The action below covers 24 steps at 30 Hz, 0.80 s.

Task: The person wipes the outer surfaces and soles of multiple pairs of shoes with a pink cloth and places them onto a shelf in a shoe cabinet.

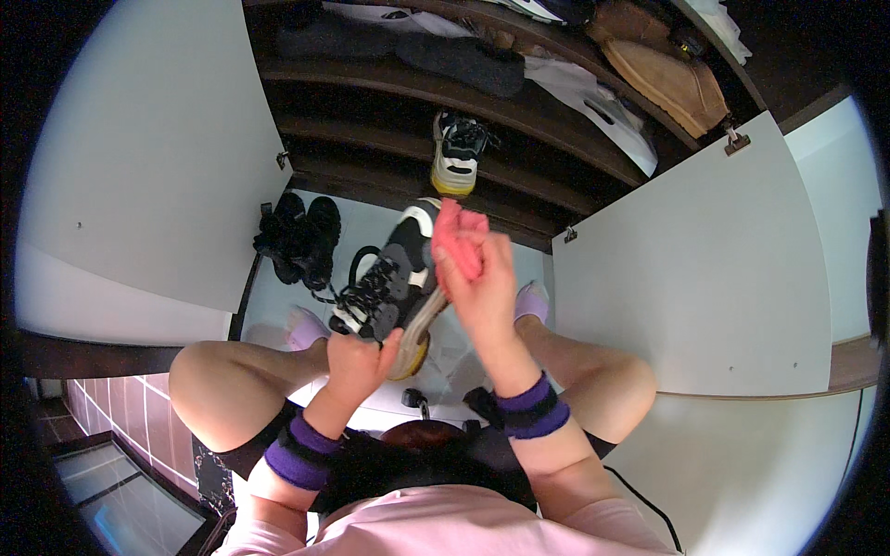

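My left hand (358,365) grips a black, grey and white sneaker (400,278) by its near end, next to the laces. The sneaker is held up on its side between my knees, its pale and yellow sole turned to the right. In my right hand (483,292) is a bunched pink cloth (460,240), pressed against or just beside the sneaker's far right side; whether it touches is hard to tell. A similar sneaker (459,153) with a yellow-edged sole rests at the cabinet's lower shelves, straight ahead.
Black shoes (299,240) stand on the pale floor at the left. Open white cabinet doors (160,160) flank me, the right door (695,264) included. Dark shelves (368,142) hold a tan shoe (667,83), dark items (459,62) and a white plastic bag (591,104).
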### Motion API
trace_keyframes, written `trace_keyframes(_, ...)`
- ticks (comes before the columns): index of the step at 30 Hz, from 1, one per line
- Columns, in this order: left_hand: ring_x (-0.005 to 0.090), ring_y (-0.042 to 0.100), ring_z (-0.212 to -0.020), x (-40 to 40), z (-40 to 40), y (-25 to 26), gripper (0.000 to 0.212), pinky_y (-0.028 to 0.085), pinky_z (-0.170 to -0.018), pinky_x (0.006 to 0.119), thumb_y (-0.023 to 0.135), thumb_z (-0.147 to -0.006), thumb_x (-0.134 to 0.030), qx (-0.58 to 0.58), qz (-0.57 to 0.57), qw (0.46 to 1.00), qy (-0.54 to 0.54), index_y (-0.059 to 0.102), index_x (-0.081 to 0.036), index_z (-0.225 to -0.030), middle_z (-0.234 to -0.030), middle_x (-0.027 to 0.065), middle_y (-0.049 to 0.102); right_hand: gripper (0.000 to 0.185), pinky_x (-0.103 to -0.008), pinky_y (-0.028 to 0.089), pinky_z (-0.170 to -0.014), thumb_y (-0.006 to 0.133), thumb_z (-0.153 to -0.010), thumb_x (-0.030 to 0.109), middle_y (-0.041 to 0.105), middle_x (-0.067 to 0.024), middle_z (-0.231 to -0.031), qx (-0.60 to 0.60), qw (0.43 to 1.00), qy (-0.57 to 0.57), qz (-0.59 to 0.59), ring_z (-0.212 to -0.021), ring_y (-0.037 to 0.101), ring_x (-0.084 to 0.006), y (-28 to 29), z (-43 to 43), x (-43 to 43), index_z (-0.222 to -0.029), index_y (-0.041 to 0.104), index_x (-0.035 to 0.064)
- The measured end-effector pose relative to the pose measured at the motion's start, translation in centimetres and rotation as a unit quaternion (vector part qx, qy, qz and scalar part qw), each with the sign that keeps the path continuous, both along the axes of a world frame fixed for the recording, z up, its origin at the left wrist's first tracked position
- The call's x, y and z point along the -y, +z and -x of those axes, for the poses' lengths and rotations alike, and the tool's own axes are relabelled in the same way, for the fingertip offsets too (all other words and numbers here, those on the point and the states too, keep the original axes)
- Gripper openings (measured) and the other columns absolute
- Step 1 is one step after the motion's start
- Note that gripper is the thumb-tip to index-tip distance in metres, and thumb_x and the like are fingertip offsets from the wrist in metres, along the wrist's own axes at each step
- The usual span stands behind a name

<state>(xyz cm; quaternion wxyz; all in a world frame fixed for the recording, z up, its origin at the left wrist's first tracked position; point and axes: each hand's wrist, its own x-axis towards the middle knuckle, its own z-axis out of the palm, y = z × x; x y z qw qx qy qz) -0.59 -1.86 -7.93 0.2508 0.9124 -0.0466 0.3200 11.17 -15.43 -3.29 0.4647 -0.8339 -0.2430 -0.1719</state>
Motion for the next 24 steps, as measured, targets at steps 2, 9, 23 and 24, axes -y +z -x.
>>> trace_keyframes(2,0.0288,0.058,-0.055,0.0,0.4,0.5,0.021,0.045,-0.054,0.038,0.062,-0.075,-0.017,-0.029,0.002,1.0,0.008,0.064,0.001,-0.064,-0.064,0.0127,0.061,0.029,-0.037,0.046,-0.073,0.068,-0.075,0.021,0.053,-0.0159,-0.096,-0.035,0.999,-0.004,0.005,-0.085,0.056,-0.0339,-0.7,1.1,0.3,-0.095,0.056,0.0047)
trace_keyframes(9,0.0298,0.054,-0.045,0.7,0.1,0.3,0.029,0.042,-0.049,0.038,0.062,-0.076,-0.017,-0.04,0.039,0.997,-0.06,0.059,0.001,-0.053,-0.051,0.0132,0.055,0.025,-0.0351,0.046,-0.071,0.068,-0.075,0.018,0.055,-0.0156,-0.09,-0.041,0.998,-0.034,0.018,-0.082,0.057,-0.0311,0.8,-2.1,0.6,-0.091,0.058,0.0024)
trace_keyframes(23,0.028,0.049,-0.037,0.0,0.4,0.7,0.036,0.038,-0.041,0.037,0.062,-0.076,-0.018,-0.054,-0.013,0.998,-0.024,0.055,-0.002,-0.045,-0.043,0.0126,0.049,0.028,-0.0369,0.047,-0.07,0.068,-0.074,0.019,0.056,-0.0165,-0.091,-0.113,0.993,-0.042,0.009,-0.082,0.058,-0.0335,-0.4,-1.0,0.6,-0.093,0.056,0.0017)
trace_keyframes(24,0.0282,0.049,-0.036,0.3,0.1,0.4,0.036,0.038,-0.04,0.037,0.062,-0.076,-0.017,-0.018,0.001,0.999,-0.039,0.054,-0.002,-0.045,-0.042,0.0124,0.048,0.028,-0.0373,0.047,-0.069,0.068,-0.074,0.02,0.056,-0.0168,-0.091,-0.085,0.995,-0.046,0.014,-0.081,0.058,-0.0337,0.1,-2.1,0.8,-0.092,0.056,0.0018)
